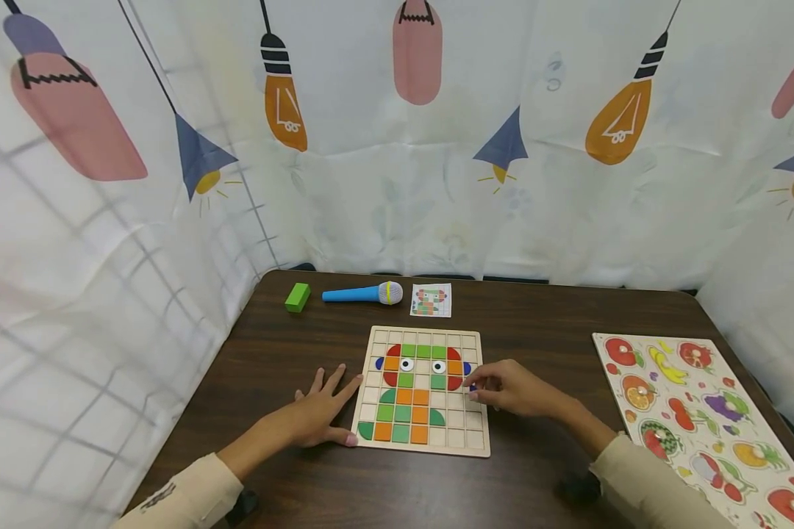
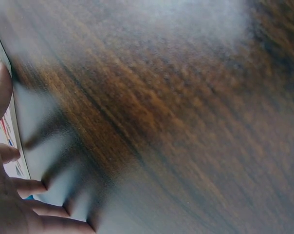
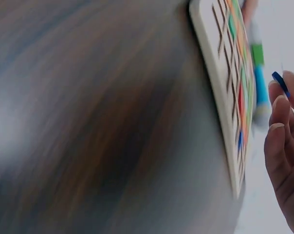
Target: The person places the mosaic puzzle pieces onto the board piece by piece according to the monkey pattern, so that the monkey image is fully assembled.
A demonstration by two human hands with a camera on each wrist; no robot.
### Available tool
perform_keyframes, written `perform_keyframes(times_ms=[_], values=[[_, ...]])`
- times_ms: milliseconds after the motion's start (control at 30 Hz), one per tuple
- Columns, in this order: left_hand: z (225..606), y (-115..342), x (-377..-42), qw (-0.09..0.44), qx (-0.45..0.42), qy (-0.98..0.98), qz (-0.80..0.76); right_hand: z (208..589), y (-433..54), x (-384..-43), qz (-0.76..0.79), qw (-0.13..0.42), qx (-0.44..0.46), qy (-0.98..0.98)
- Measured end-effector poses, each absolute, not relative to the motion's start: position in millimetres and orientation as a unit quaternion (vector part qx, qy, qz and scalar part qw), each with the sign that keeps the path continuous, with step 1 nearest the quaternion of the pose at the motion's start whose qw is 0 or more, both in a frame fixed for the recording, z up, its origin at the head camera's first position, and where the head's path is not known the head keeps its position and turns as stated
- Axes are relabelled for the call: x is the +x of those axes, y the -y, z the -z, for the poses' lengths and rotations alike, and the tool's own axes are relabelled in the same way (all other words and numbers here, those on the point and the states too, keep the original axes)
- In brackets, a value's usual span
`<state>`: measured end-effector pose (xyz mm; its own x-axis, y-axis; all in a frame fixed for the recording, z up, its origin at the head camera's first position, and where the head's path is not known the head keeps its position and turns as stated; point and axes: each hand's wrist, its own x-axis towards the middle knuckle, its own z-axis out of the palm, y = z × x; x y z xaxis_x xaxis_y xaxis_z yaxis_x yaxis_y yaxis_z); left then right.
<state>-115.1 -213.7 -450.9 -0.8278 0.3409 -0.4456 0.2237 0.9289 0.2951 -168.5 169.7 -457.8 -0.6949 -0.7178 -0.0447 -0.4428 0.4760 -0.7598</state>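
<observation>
A wooden grid board point(image 1: 463, 422) lies on the table, with red, green, orange and blue tiles and two eye tiles set in its squares. My left hand point(image 1: 314, 415) is spread at the board's left side, thumb and fingertips right at its edge. Between thumb and fingertip my right hand point(image 1: 512, 387) pinches a small blue tile point(image 3: 280, 84), held over the board's right side; its other fingers curl beneath. In the left wrist view the left hand point(image 2: 15, 195) shows its fingers reaching down to the table beside the board.
Behind the board lie a green block point(image 1: 298, 297), a blue toy microphone point(image 1: 360, 294) and a small picture card point(image 1: 431, 300) with a similar tile pattern. A fruit puzzle board point(image 1: 695, 411) covers the table's right side. A printed curtain point(image 1: 397, 206) hangs around the dark table point(image 1: 536, 316).
</observation>
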Motion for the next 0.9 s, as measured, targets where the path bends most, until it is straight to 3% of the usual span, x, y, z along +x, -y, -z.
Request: perform_keyframes(times_ms=[200, 467, 900], values=[[453, 214, -115, 0.252, 0.146, -0.950, -0.114, 462, -109, -166, 0.370, 0.195, -0.398, -0.816], [450, 214, -114, 0.249, 0.149, -0.950, -0.116, 466, -41, -160, 0.357, 0.189, -0.388, -0.829], [450, 214, -113, 0.244, 0.154, -0.949, -0.126, 478, 2, -152, 0.295, 0.153, -0.382, -0.862]])
